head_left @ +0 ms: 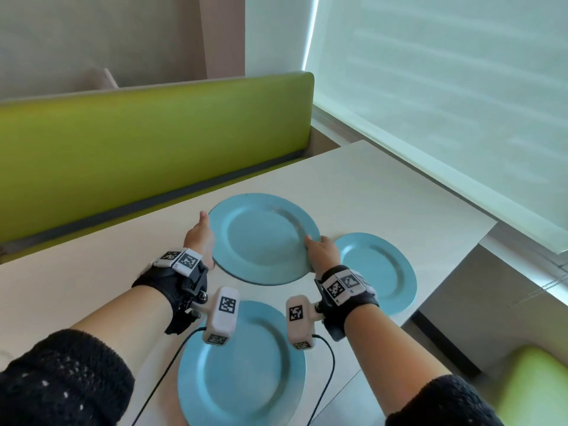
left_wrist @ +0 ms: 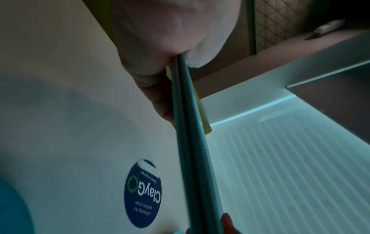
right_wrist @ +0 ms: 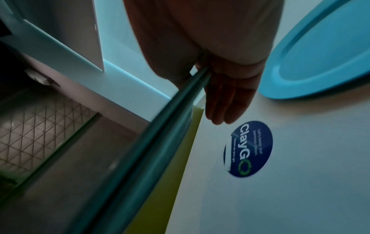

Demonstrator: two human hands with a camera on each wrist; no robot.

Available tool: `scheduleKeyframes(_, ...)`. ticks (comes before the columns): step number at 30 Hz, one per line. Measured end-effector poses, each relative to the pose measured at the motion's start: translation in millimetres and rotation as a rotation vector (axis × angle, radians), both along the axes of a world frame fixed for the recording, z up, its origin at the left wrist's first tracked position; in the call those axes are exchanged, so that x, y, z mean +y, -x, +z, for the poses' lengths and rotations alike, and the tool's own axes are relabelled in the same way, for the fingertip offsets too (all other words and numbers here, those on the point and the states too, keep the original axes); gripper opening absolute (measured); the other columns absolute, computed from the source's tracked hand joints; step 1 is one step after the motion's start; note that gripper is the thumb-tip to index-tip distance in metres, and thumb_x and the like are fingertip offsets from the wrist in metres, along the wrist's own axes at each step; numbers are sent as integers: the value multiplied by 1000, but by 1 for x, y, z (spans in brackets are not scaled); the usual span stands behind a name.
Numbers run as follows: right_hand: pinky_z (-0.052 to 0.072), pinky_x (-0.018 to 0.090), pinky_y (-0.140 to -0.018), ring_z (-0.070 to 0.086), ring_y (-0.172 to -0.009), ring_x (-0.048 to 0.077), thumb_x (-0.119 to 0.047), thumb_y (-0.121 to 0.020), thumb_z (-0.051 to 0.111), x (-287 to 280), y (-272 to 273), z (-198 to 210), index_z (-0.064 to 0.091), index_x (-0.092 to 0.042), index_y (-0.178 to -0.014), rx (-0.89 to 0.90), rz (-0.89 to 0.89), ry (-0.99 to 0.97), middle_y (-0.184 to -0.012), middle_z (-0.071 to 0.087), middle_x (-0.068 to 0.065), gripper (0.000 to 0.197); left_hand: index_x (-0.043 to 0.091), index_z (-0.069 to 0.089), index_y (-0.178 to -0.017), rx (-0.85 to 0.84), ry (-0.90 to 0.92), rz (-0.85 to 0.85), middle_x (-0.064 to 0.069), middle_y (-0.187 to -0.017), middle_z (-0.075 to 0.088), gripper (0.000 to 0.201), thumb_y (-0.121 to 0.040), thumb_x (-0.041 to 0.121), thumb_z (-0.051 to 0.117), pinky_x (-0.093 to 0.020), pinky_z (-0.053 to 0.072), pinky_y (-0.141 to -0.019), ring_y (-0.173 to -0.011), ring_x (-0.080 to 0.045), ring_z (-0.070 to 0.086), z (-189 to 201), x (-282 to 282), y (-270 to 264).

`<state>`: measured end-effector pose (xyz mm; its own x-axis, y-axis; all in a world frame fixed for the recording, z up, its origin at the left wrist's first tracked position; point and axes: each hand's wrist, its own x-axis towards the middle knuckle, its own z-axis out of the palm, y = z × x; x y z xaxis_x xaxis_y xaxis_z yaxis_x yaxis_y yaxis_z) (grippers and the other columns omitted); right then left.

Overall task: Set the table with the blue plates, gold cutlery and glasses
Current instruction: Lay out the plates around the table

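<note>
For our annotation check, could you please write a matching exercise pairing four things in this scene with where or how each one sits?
Things:
1. held plate
2. near plate
3. right-side plate
4. round sticker

States:
A. on the table by its right edge
B. gripped at opposite rims by both hands
C. stuck to the tabletop beneath the held plate
D. on the table under the forearms

Pairs: 1-B, 2-D, 3-A, 4-C

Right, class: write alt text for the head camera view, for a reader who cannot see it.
Both hands, left hand and right hand, grip opposite edges of a round light-blue plate above a white rectangular table. Two more matching blue plates lie on the table, one nearest the person and one at the right, with a lime-green bench backrest beyond.
</note>
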<state>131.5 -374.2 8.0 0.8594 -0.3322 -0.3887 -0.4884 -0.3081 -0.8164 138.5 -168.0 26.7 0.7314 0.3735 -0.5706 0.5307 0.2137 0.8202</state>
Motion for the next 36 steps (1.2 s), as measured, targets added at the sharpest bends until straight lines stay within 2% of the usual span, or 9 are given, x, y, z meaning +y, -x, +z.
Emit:
scheduleKeyframes(3, 52, 45, -91, 59, -91, 26, -24, -93, 52, 26, 3, 6, 60, -2, -113, -36, -8, -62, -102, 63, 11, 31, 11, 49, -134, -3, 21, 9, -12, -130, 58, 61, -94, 56, 34, -44, 49, -94, -113, -35, 60, 1, 27, 5)
scheduleKeyframes(7, 52, 46, -89, 62, -95, 30, -22, -92, 51, 61, 5, 13, 59, -6, -107, -63, 17, -97, -96, 60, 9, 23, 7, 43, -137, -83, -14, 4, -17, -141, 47, 55, -99, 44, 30, -45, 41, -106, -128, -35, 48, 0, 61, 12)
scheduleKeyframes(10, 50, 36, -84, 60, -93, 28, -20, -94, 49, 81, 7, 12, 59, -2, -112, -59, 36, -78, -99, 60, 11, 27, 8, 46, -134, -81, -63, 59, -14, -140, 49, 52, -99, 41, 28, -44, 41, -107, -124, -34, 51, -2, 86, 17)
scheduleKeyframes(13, 49, 46, -95, 60, -104, 34, -22, -91, 49, 91, 1, -3, 58, -7, -104, -27, 20, -85, -108, 62, 16, 21, 0, 42, -138, -30, -211, 139, -20, -145, 42, 51, -103, 30, 19, -38, 35, -106, -131, -37, 42, -2, 116, 22)
scheduleKeyframes(17, 48, 50, -97, 58, -113, 38, -34, -84, 49, 84, -35, -64, 53, -1, -121, 8, -29, -141, -124, 58, 22, 50, -3, 43, -137, -50, -280, 363, -23, -144, 43, 49, -103, 26, 22, -37, 34, -101, -131, -38, 41, -6, 161, 21)
scheduleKeyframes(22, 49, 59, -89, 57, -92, 32, -12, -96, 45, 122, -10, -18, 48, -11, -103, 26, -201, -405, -96, 56, 13, 8, 1, 39, -139, -83, -242, 556, -20, -144, 43, 50, -102, 31, 26, -43, 39, -104, -128, -37, 45, -9, 206, 28)
scheduleKeyframes(29, 49, 59, -90, 58, -92, 34, -10, -97, 46, 157, -14, -44, 47, -10, -112, 98, -216, -476, -107, 55, 17, 16, 8, 38, -140, -78, -152, 667, -18, -140, 48, 49, -100, 35, 29, -50, 46, -100, -121, -36, 53, -22, 230, 30)
scheduleKeyframes(32, 50, 56, -89, 60, -105, 40, -15, -95, 51, 170, -15, -53, 47, 0, -126, 128, -219, -473, -117, 57, 21, 34, 8, 38, -140, -80, -106, 660, -15, -139, 49, 47, -101, 33, 29, -47, 48, -97, -121, -35, 54, -25, 227, 27)
scheduleKeyframes(36, 53, 53, -84, 59, -103, 39, -27, -87, 65, 183, -20, -58, 49, -1, -125, 222, -161, -521, -109, 54, 16, 49, 10, 39, -139, -95, -57, 658, -14, -139, 49, 44, -101, 32, 31, -45, 50, -93, -120, -34, 54, -27, 226, 22)
